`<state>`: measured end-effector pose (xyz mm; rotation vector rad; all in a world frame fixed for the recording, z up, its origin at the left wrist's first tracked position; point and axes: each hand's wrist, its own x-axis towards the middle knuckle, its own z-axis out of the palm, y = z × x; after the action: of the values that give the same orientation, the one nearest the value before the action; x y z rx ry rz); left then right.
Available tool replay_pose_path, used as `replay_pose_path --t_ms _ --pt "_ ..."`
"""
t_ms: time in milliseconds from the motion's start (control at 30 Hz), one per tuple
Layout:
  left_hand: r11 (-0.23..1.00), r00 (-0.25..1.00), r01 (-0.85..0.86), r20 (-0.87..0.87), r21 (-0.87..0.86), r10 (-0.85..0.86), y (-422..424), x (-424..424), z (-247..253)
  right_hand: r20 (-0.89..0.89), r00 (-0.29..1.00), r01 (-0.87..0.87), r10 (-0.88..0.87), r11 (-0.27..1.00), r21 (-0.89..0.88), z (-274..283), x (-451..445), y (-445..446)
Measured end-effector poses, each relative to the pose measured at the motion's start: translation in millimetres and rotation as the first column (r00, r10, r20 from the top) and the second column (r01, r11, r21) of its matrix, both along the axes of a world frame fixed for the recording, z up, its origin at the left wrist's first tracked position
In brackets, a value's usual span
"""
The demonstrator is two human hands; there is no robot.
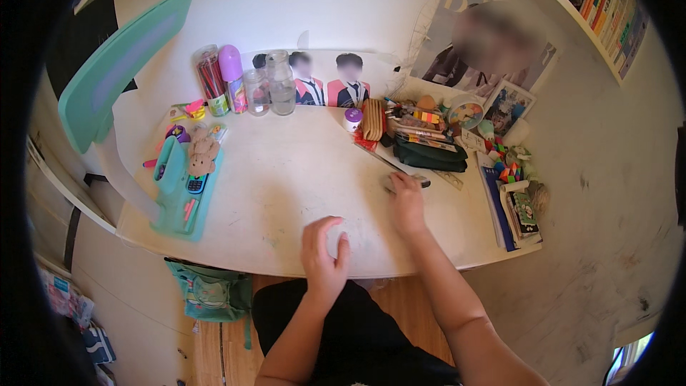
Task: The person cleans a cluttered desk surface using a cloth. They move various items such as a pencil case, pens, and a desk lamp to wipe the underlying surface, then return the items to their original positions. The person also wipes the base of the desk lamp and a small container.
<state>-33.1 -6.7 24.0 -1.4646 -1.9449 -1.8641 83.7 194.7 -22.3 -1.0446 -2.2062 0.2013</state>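
Note:
My left hand hovers over the front of the white desk, fingers curved and apart, with nothing in it. Further forward and to the right, my right hand has its fingers bent together near the desktop. A blurred greyish patch shows at those fingertips; whether it is a held object or a shadow I cannot tell. Just past that hand lies a thin rod with a dark end, partly hidden by the fingers. A pale ruler and a dark green pouch are close by.
At the left stand a turquoise lamp and its tray base with a plush bear. Glass jars line the back. A purple-lidded pot and tan pencil case stand mid-back. Notebooks edge the right.

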Motion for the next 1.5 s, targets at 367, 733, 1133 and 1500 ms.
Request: replay_pose_path --t_ms 367,733,1133,1500 --pt "0.989 0.985 -0.148 -0.086 0.031 0.15 5 -21 -21 -0.151 0.985 -0.09 0.077 0.993 -0.081 26 -46 23" --pt "0.967 0.985 -0.17 0.024 0.188 0.169 -5 -23 -22 -0.263 0.933 -0.291 0.245 0.944 -0.153 36 -89 20" --pt "0.93 0.977 -0.213 0.079 0.299 0.199 -12 -24 -32 -0.498 0.791 -0.569 0.356 0.727 -0.384 46 -128 -5" --pt "0.898 0.901 -0.424 -0.161 -0.118 0.404 -40 -69 -18 -0.234 0.733 -0.668 0.638 0.613 -0.421 50 -155 -32"
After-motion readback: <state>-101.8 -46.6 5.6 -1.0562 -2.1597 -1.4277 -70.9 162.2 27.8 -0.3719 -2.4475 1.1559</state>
